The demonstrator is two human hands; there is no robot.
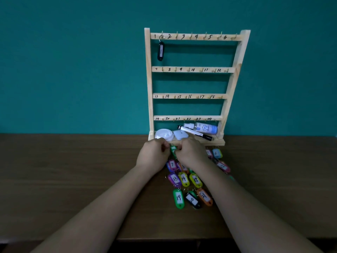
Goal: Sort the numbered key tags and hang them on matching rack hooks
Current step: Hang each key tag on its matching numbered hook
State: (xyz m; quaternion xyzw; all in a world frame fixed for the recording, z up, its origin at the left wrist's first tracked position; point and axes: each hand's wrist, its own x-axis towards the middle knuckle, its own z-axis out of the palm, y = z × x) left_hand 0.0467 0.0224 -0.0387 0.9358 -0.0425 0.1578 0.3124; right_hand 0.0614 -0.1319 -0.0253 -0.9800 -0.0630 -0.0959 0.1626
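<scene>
Green plastic shows in the gap between the two hands, just below the middle of the frame in the head view. This is the green tag (173, 149), held low over the bench (73, 170) in front of the foot of the wooden rack (148, 79). The left hand (153, 154) and right hand (191, 152) are both curled inward. Their fingers (165, 146) appear to pinch the tag from either side. Its number is hidden, and so is its ring.

The other tags (184, 178) lie in loose rows on the bench under and below the wrists, many with numbers facing up. A black tag (160, 51) already hangs at the upper left of the rack, on the hook beside the 1. The rack's base shelf holds a white round box (164, 134), a marker (195, 132) and a small bottle (206, 128).

Each tag looks like a light, stiff plastic shell with a paper label and a thin wire ring. It should take little force to lift, but the smooth shell could twist in a loose pinch. The surest hold is probably on the flat body, leaving the ring free and open toward the hook. The small brass hooks call for steady aim, since a careless nudge might rock the upright rack.
</scene>
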